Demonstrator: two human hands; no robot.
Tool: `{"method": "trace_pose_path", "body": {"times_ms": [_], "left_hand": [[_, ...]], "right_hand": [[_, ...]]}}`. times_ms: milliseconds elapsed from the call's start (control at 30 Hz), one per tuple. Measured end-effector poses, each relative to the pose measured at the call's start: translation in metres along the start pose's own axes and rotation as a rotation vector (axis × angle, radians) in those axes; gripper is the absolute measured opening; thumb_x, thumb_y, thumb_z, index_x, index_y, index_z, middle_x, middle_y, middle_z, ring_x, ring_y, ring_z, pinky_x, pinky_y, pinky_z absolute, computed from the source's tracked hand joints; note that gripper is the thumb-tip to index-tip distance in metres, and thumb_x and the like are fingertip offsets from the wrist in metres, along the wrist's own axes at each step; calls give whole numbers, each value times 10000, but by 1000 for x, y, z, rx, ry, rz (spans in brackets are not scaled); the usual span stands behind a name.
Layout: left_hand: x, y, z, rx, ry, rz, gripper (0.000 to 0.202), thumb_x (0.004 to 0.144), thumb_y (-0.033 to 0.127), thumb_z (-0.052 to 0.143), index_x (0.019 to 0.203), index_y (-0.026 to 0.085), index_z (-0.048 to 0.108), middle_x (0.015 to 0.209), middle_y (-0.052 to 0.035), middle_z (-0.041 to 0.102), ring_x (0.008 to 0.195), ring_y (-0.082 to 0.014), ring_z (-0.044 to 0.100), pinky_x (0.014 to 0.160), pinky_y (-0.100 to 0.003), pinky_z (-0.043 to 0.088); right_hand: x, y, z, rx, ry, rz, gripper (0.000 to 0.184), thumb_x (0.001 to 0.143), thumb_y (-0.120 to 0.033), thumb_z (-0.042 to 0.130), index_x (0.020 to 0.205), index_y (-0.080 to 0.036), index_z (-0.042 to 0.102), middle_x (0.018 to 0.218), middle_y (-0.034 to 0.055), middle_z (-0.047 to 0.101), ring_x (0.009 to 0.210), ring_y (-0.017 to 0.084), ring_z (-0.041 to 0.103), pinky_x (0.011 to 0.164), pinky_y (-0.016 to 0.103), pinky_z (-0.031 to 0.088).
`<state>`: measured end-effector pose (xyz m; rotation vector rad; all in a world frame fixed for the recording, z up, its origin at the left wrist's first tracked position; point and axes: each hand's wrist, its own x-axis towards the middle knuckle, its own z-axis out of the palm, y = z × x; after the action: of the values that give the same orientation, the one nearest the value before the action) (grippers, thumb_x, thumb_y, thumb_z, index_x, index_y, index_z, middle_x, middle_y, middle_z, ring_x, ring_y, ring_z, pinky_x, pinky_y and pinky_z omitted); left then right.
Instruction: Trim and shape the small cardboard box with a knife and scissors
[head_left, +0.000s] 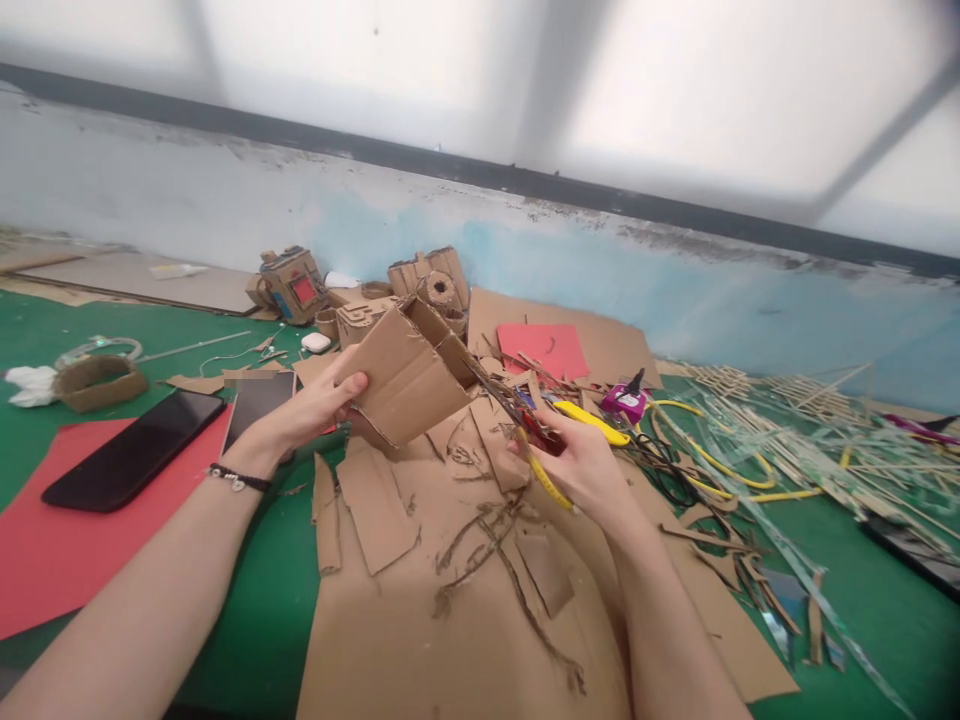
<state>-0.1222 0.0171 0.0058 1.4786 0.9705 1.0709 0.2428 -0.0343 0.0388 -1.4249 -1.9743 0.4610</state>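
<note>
My left hand (319, 405) grips the left edge of a folded brown cardboard piece (409, 370) and holds it up above the table. My right hand (581, 460) is closed round yellow-handled scissors (559, 450), whose blades reach up into the right edge of the cardboard piece. A black bracelet sits on my left wrist. Below both hands lie large cardboard sheets (450, 600) strewn with thin cardboard strips and offcuts.
A black phone (135, 448) lies on a red sheet (52, 540) at the left, on a green table (270, 590). Cardboard models (294, 285) stand at the back by the wall. A red card (544, 348), a purple glue gun (626, 400), yellow cable and wooden sticks (810, 430) lie right.
</note>
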Motion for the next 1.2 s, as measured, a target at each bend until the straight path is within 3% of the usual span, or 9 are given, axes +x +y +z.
{"method": "trace_pose_path", "body": {"times_ms": [133,267,467,567,733,900,1033,1200], "left_hand": [[2,-2,0,-94,-22,-74,1084,770,872,790,1658,379,412,1599,-78,613,1343,-416,672,742,-305,710],[3,-7,-2,-79,-37,-107,1091,753,869,807,1662,405,419,1576,-147,640,1256,-385,742,697,-317,716],[5,-11,-10,-66,-7,-69,1043,771,841,815,1645,384,476,1608,-166,603,1280,-390,723,682,-303,712],[5,-9,-11,-41,7,-62,1021,770,828,825,1626,367,514,1587,-164,613,1304,-402,701,689,-312,716],[3,-5,-6,23,-88,-86,973,791,816,814,1603,355,539,1555,-164,626,1306,-413,687,714,-327,716],[1,-2,-5,5,-96,-89,970,773,818,829,1591,383,541,1537,-147,634,1293,-401,689,697,-316,711],[1,-3,-4,-10,-103,-117,943,771,813,836,1566,386,563,1505,-136,663,1300,-393,689,712,-328,715],[3,-3,2,-16,-149,-132,969,724,817,871,1525,338,609,1484,-154,676,1283,-402,688,682,-306,685]], "right_hand": [[-1,-1,3,4,-15,12,527,899,-734,696,927,-212,767,758,34,678,671,200,552,627,313,432],[1,0,8,27,0,-11,539,881,-737,708,1005,-214,749,851,60,720,754,232,608,683,333,481],[-1,2,8,-86,-8,-31,539,936,-757,622,805,-238,676,669,10,600,636,191,486,592,307,361],[-1,3,12,-105,-22,-28,513,960,-731,603,825,-241,664,666,-2,591,634,186,486,599,303,350],[0,0,16,-91,-65,-27,450,961,-679,628,848,-244,614,747,5,637,676,191,537,608,292,370],[1,-3,12,-120,-63,-35,537,959,-720,594,711,-247,536,627,-13,571,601,168,473,573,289,310],[0,-3,13,-139,-42,-29,518,964,-710,594,746,-241,601,640,-8,584,619,175,492,583,289,320],[1,0,17,-146,-25,-33,508,969,-707,577,962,-223,728,733,14,648,655,191,524,613,297,357]]}}
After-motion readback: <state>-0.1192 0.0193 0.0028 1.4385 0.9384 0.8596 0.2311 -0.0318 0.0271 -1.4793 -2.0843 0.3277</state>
